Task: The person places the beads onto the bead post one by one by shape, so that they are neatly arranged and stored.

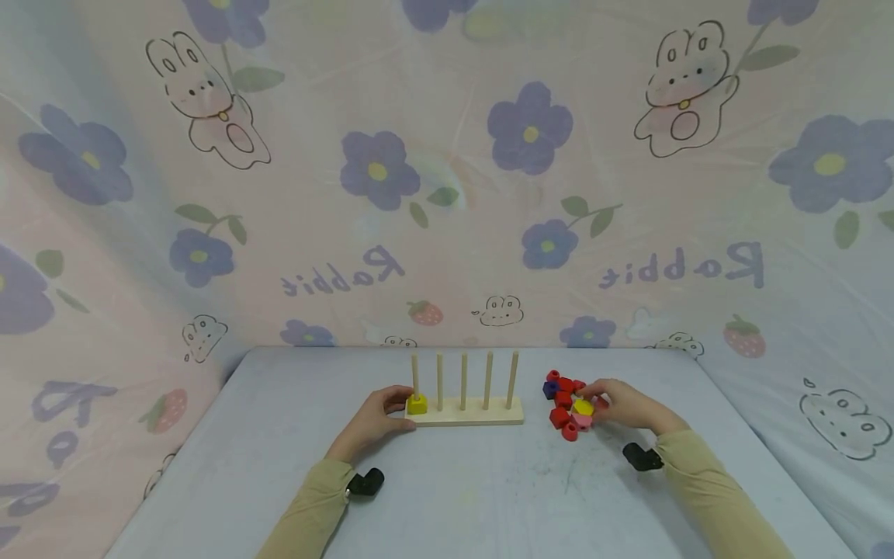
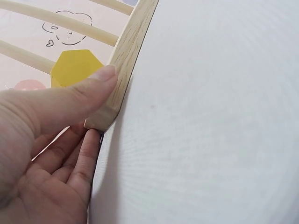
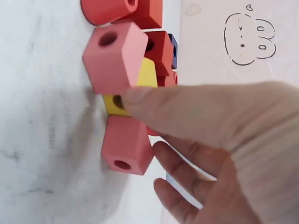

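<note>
My left hand [image 1: 377,419] holds the left end of a wooden peg stand [image 1: 464,418]. In the left wrist view its thumb lies over the front of the base [image 2: 125,60], with fingertips at the end and underside. A yellow block [image 2: 77,67] sits at the bottom of the leftmost peg. Over a cluster of wooden beads, my right hand [image 1: 625,404] pinches a yellow bead [image 1: 583,407]; the thumb is on it, while the index fingertip is hidden in the right wrist view. Pink beads [image 3: 126,144] [image 3: 112,58] lie on both sides of that yellow bead.
Several red beads [image 1: 560,418] and a dark blue bead [image 1: 551,390] lie in the same cluster, right of the stand. Four more upright pegs [image 1: 464,380] carry nothing. A printed curtain [image 1: 447,233] hangs behind the white table [image 1: 475,497].
</note>
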`<action>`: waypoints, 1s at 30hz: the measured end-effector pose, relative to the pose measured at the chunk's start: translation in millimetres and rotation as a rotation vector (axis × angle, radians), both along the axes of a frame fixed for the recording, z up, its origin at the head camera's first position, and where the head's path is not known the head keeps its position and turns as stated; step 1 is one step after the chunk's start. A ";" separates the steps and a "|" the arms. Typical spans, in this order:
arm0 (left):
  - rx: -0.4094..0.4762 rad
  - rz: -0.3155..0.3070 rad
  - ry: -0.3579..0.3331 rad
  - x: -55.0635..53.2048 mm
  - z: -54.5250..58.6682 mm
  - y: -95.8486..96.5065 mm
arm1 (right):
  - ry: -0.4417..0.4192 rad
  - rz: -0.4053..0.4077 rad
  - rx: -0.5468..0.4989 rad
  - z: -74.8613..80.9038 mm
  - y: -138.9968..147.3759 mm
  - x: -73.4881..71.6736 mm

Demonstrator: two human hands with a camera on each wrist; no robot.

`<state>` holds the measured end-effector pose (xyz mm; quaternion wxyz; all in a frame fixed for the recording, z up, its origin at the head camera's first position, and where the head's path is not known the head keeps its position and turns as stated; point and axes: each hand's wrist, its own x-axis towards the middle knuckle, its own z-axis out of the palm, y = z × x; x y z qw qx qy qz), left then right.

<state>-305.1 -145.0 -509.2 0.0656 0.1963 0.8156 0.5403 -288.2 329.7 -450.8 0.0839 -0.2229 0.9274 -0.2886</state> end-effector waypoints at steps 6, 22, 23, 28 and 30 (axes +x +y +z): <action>-0.007 0.006 0.005 0.7 1.2 0.9 | -0.014 0.016 0.022 -4.0 1.8 -3.2; 0.015 0.023 0.011 4.0 3.5 4.6 | 0.082 -0.086 -0.029 -11.1 6.4 2.8; 0.006 0.026 0.015 4.6 4.1 4.5 | 0.095 -0.092 -0.036 -10.3 6.7 3.9; -0.023 0.023 0.013 3.1 0.3 2.3 | 0.133 -0.104 -0.106 -5.1 7.0 5.9; -0.024 0.017 0.016 3.2 -0.1 2.3 | 0.131 -0.109 -0.146 -3.4 6.3 5.9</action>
